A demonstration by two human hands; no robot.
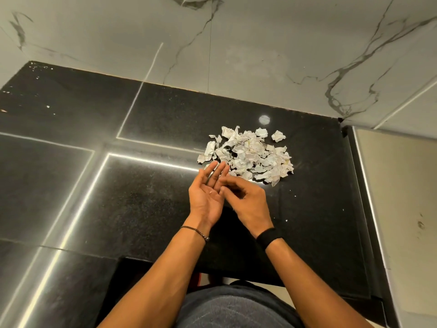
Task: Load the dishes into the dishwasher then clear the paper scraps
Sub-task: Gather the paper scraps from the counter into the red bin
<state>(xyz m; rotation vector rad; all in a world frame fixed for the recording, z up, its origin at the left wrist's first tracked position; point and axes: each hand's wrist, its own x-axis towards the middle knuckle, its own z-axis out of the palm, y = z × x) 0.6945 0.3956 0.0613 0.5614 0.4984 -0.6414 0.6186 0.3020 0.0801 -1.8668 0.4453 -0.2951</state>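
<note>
Two hands [207,197] [250,204], one scrap pile [248,155]

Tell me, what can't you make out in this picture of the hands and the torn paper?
- Head view: the writing on the paper scraps is too small to read.
- Head view: whether the right hand pinches anything; its curled fingers hide their tips against the left hand.
- Head view: the near edge of the countertop is partly covered by the forearms.
</note>
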